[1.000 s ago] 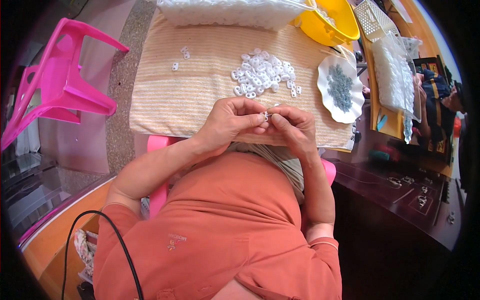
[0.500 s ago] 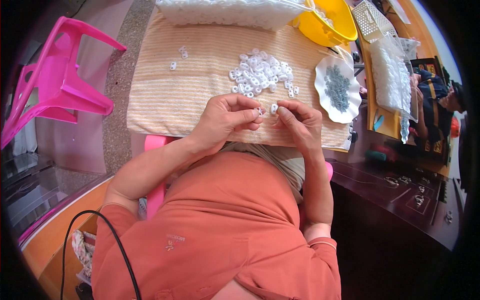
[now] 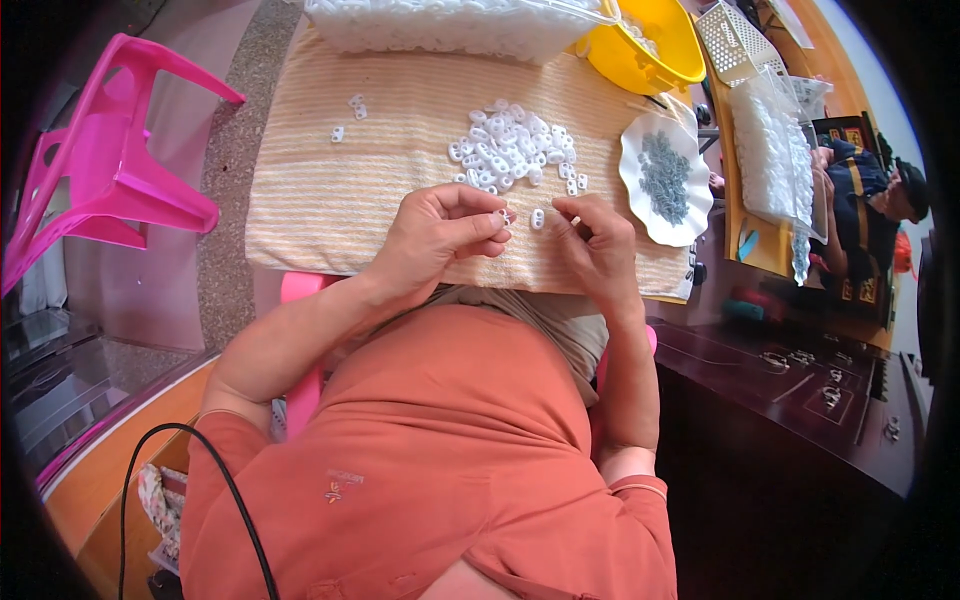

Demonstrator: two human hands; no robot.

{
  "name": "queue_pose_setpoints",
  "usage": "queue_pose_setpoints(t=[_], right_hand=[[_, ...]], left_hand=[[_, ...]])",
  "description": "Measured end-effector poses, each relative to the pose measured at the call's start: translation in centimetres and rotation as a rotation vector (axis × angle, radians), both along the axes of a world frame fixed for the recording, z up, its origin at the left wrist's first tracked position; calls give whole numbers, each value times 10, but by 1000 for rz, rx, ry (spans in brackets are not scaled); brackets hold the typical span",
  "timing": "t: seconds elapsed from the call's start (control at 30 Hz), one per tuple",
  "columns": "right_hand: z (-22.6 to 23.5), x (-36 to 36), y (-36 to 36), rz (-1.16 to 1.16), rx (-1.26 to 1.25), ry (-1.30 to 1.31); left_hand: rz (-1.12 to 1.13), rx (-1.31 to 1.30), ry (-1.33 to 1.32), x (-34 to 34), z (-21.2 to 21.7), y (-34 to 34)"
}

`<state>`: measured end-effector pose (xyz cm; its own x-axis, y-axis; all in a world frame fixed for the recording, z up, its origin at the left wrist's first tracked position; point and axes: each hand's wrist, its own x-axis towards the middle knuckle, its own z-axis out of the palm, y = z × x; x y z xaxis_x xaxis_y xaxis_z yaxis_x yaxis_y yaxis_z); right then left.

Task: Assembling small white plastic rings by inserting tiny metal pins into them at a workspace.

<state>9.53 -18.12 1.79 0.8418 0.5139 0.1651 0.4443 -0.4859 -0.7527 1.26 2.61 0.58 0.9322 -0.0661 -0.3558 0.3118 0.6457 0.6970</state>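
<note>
My left hand [image 3: 440, 232] is closed in a pinch over the striped towel [image 3: 340, 210]. Between its thumb and fingers shows part of a small white plastic piece [image 3: 506, 216], mostly covered by the fingertips. Just to the right, a white oval piece with two holes [image 3: 538, 219] sits apart from both hands. My right hand [image 3: 600, 245] is beside it, thumb and forefinger slightly parted, with nothing visible between them. Beyond the hands is a heap of similar white two-holed pieces [image 3: 510, 145]. A scalloped white plate [image 3: 636, 205] at the right carries many small grey-blue pieces [image 3: 665, 178].
Several loose white pieces [image 3: 357, 105] lie at the towel's far left. A clear bin [image 3: 460, 40] of white parts and a yellow basin [image 3: 660, 65] stand at the far edge. Another person [image 3: 865, 200] works at the right. A pink chair [image 3: 120, 160] is left.
My right fingers have drawn slightly away from the two-holed piece, leaving a gap. The left hand keeps its pinch. The whole view has shifted a little.
</note>
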Motion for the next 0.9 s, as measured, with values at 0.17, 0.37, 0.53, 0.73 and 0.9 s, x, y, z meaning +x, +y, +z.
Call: queue_pose_setpoints(t=[0.17,0.37,0.53,0.73,0.9], right_hand=[[3,-4,6,57,-182,-144],[4,-8,9,95,-224,-265],[2,-13,12,153,-190,-272],[0,-16,13,187,-215,-272],[-7,-13,8,182,-214,-266]], left_hand=[[-19,-9,-13,0,-3,1],[-23,-16,-14,0,-3,1],[-28,-23,-29,-1,-4,2],[-25,-27,-33,-1,-4,2],[-24,-29,-29,-1,-3,2]])
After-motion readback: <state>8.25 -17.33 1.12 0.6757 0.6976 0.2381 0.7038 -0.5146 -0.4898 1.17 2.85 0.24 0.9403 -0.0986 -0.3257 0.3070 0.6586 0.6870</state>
